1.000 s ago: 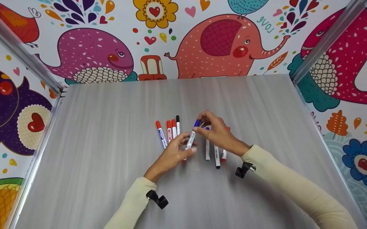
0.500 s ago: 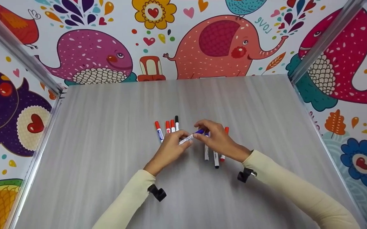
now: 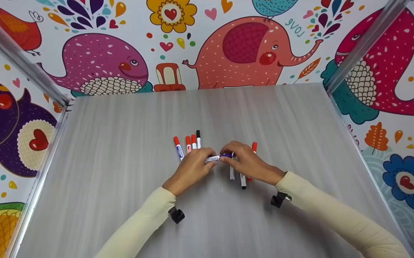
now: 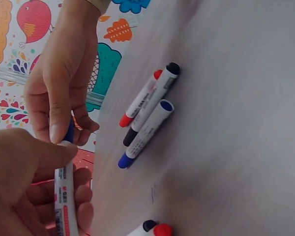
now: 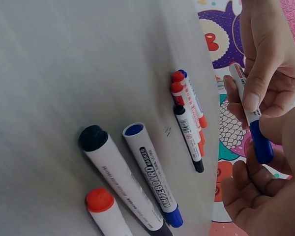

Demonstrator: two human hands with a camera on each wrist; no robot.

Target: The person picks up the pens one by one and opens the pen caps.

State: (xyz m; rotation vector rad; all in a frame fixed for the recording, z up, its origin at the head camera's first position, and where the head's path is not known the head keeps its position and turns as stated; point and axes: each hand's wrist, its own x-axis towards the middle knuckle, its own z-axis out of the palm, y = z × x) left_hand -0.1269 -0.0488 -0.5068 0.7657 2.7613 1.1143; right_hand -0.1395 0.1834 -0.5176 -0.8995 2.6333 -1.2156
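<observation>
A white marker [image 3: 213,158] with a blue cap [image 5: 261,142] lies level between both hands, above the table. My left hand [image 3: 191,166] grips its white barrel, fingers curled round it from below in the left wrist view. At the other end, my right hand [image 3: 245,162] pinches the blue cap between thumb and fingers. Under the right hand lie a blue-capped whiteboard marker [image 5: 152,172], a black-capped marker [image 5: 125,184] and a red-ended marker [image 4: 140,101]. Beyond the left hand lie several markers with red caps [image 3: 176,141] and one black-ended marker [image 5: 188,137], partly hidden in the head view.
The grey wood-grain table [image 3: 131,125] spreads around the hands. Cartoon-printed walls [image 3: 103,61] with metal corner posts [image 3: 366,46] border its back and sides. A small dark pen mark [image 5: 167,131] shows on the tabletop between the two marker groups.
The held marker has turned from steeply slanted to nearly level. My right hand has come down toward me, and my left hand has rolled over, back upward. The markers on the table have stayed put.
</observation>
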